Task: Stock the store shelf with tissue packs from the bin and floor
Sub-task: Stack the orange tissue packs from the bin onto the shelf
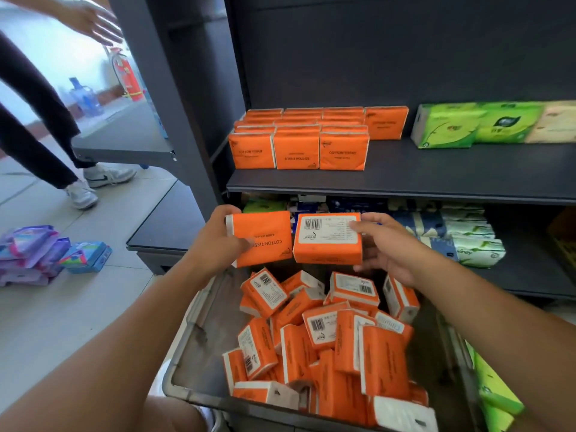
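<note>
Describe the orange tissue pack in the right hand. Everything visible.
The rectangular orange plastic-wrapped tissue pack looks soft and intact. Its white label with barcode and small print faces the camera. The right hand pinches its right end, thumb on the label, fingers beneath. It is held roughly level above the grey plastic bin, beside a matching orange pack gripped by the left hand; whether they touch is unclear.

**Tissue packs, counted**

Held: two orange packs — the left-hand pack [265, 235] and the right-hand pack [327, 244]. On the shelf [436, 182], the front row [297, 151] has three orange packs, with further rows behind uncountable, one lone pack [386, 123], two green packs [448, 126] and one pale pack [554, 123]. In the bin [199, 338] — a heap too jumbled to count.
</note>
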